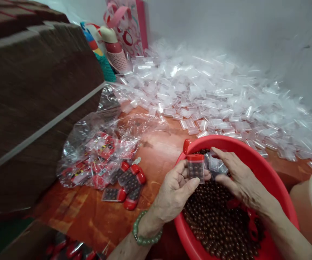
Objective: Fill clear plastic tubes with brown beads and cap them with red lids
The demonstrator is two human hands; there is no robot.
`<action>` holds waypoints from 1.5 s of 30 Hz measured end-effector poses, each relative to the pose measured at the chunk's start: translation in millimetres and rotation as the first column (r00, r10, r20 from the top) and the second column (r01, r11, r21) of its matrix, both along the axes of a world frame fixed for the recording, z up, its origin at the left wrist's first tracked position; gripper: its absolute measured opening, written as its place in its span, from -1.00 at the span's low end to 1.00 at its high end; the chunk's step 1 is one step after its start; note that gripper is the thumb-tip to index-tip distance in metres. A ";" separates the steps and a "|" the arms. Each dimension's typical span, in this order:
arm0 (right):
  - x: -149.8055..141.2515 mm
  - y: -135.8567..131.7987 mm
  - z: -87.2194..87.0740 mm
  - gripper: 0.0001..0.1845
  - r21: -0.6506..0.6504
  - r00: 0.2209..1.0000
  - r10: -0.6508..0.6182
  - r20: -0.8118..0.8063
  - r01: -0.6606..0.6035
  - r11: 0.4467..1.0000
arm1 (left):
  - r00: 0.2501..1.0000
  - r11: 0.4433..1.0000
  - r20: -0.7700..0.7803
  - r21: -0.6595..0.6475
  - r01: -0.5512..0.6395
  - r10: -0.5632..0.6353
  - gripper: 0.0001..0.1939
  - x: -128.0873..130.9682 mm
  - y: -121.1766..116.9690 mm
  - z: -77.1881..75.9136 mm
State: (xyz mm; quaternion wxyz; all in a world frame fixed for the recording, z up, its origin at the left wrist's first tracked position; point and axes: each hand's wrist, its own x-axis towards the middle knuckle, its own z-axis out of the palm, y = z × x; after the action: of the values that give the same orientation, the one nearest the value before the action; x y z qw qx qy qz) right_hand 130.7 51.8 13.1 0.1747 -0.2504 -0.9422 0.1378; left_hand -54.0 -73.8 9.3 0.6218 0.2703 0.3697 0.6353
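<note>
My left hand (pixel 175 190), with a green bead bracelet (pixel 145 236) on the wrist, pinches a small clear packet (pixel 195 168) full of brown beads and capped in red. My right hand (pixel 239 178) is closed on a bunch of empty clear packets (pixel 214 164). Both hands hover over a red plastic basin (pixel 275 173) filled with loose brown beads (pixel 218 224). Several filled red-capped packets (pixel 130 184) lie on the orange-brown table to the left of the basin.
A huge heap of empty clear packets (pixel 221 94) covers the far table. A crumpled clear bag (pixel 98 151) holds more filled packets. Large brown cardboard boxes (pixel 33 90) stand at the left. A pink gift bag (pixel 130 25) and cups stand behind.
</note>
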 end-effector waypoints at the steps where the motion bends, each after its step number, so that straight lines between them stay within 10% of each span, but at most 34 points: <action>1: 3.5 4.2 -7.7 -0.42 0.042 0.998 -0.053 0.042 0.052 0.998 | 1.000 1.000 -0.020 -0.012 -0.016 0.015 -0.66 -1.9 -3.5 0.9; 6: 5.2 13.2 -31.6 -0.56 0.139 0.997 -0.039 0.068 0.030 0.990 | 0.982 0.993 -0.161 -0.044 -0.111 0.102 -0.72 -18.7 -25.1 4.3; 15: -24.1 -38.2 38.7 0.18 0.022 0.953 0.274 -0.127 -0.274 0.962 | 0.949 0.988 -0.276 -0.069 0.141 -0.155 -0.75 -8.1 -32.6 11.5; 22: -23.7 -41.0 30.0 -0.20 0.038 0.945 0.284 -0.165 -0.282 0.959 | 0.956 0.995 -0.277 -0.069 0.078 -0.094 -0.73 -2.5 -22.3 10.2; 45: -31.9 -39.7 10.8 -0.40 0.325 0.974 0.208 -0.092 -0.168 0.930 | 0.935 0.984 -0.313 -0.119 0.134 -0.165 -0.84 6.4 -4.7 6.1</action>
State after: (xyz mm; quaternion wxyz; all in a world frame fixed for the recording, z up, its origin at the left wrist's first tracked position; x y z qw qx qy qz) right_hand 98.8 12.1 23.9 0.2570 -0.1184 -0.9590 0.0170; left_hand -47.6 -78.5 15.4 0.6118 0.3676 0.4745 0.5152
